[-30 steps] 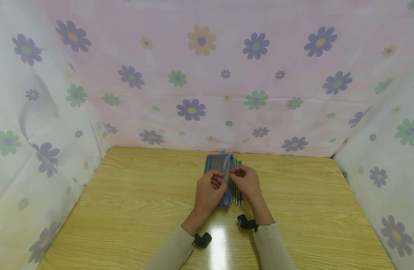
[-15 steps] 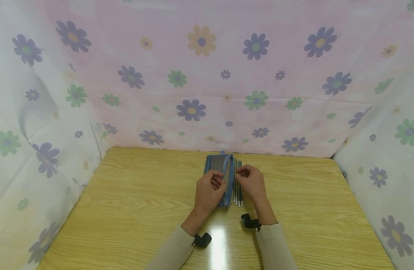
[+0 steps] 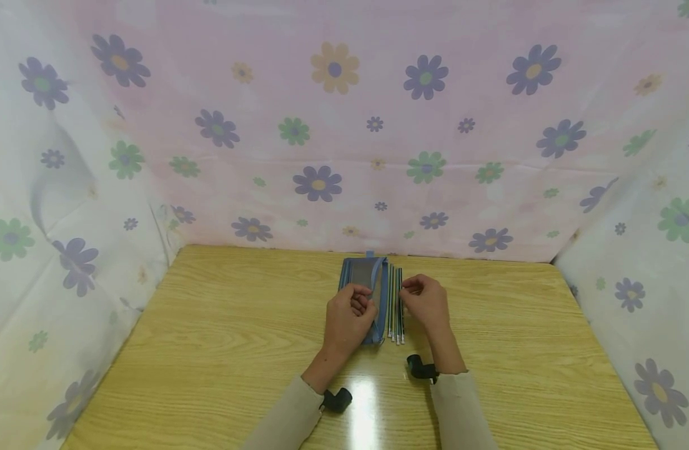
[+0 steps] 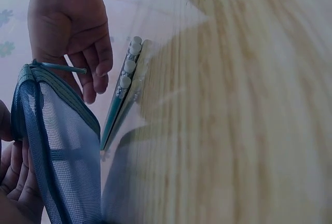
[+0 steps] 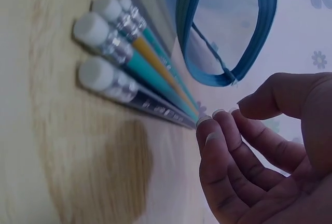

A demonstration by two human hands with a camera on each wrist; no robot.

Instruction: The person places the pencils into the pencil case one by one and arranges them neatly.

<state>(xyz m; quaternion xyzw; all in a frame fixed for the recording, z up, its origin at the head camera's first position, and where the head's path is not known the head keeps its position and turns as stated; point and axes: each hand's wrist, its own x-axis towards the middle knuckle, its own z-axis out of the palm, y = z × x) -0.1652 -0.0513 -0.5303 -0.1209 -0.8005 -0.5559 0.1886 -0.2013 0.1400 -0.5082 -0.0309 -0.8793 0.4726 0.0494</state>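
A blue mesh pencil case (image 3: 362, 272) with a zip lies near the table's back edge, its mouth parted in an oval loop in the right wrist view. My left hand (image 3: 348, 320) pinches the edge of that mouth between thumb and fingers. Several pencils (image 3: 396, 315) with white erasers lie side by side just right of the case; teal, yellow and dark ones show in the right wrist view. My right hand (image 3: 428, 303) is beside the outermost dark pencil (image 5: 150, 102), fingers loosely bent with nothing between them. Its fingertips (image 5: 205, 123) overlap that pencil's far end in the right wrist view.
The wood-grain table (image 3: 220, 337) spreads out on both sides of the case. A flowered cloth (image 3: 344, 144) hangs behind the table's back edge and along both sides. Black wrist cameras (image 3: 338, 400) are worn on both wrists.
My right hand has moved right, from the mouth of the pencil case across the pencils to their right side. The left hand keeps its grip on the case, and the pencils look unmoved.
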